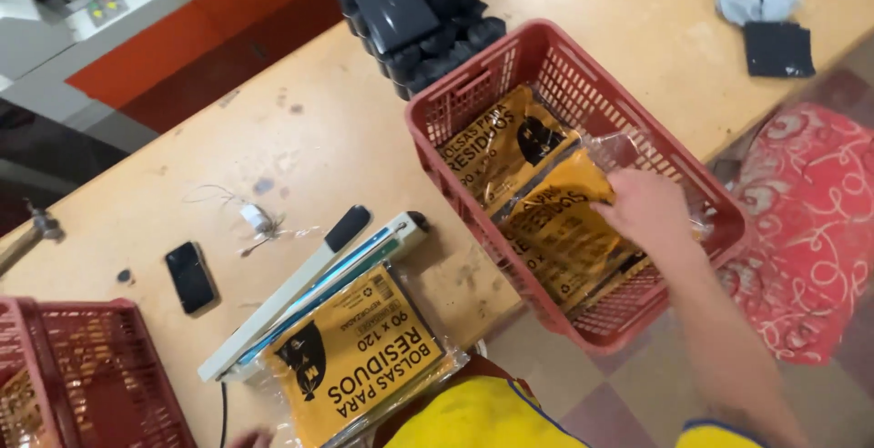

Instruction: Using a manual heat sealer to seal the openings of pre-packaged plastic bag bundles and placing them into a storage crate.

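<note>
Wooden table, red basket: yellow pkg under rt hand.

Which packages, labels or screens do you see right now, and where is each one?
Yellow packet: flat, clear-wrapped, black print, lying under the sealer bar at the table's near edge.
Packet under the right hand: yellow, flat, inside the red basket.
Second packet: yellow, flat, further back in that basket.
Phone: black, dark screen, on the table to the left.
Left hand: only fingertips show at the bottom edge.
</note>
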